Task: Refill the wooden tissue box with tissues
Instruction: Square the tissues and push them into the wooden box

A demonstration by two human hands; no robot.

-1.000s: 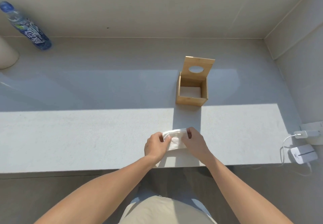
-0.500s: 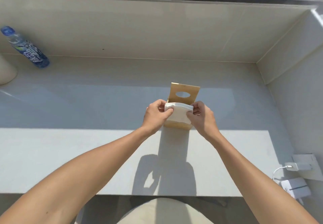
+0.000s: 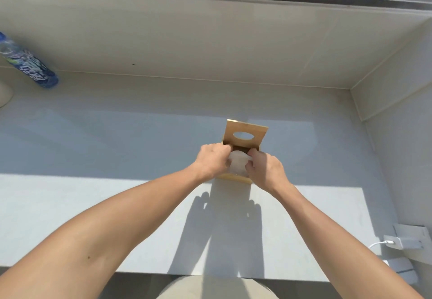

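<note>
The wooden tissue box stands on the grey counter right of centre, its lid with an oval hole tipped up at the back. A white tissue pack sits partly inside the box's open top, squeezed narrow. My left hand grips the pack's left side and my right hand grips its right side, both over the box. The hands hide most of the box's walls and the lower part of the pack.
A blue-labelled water bottle lies at the counter's far left by the wall, next to a pale round object. A white charger with cable is plugged in at the right wall. The counter's front edge runs near my body.
Both hands carried the tissue pack from the counter's front edge up and forward to the box, then lowered it into the open top while squeezing it narrower.
</note>
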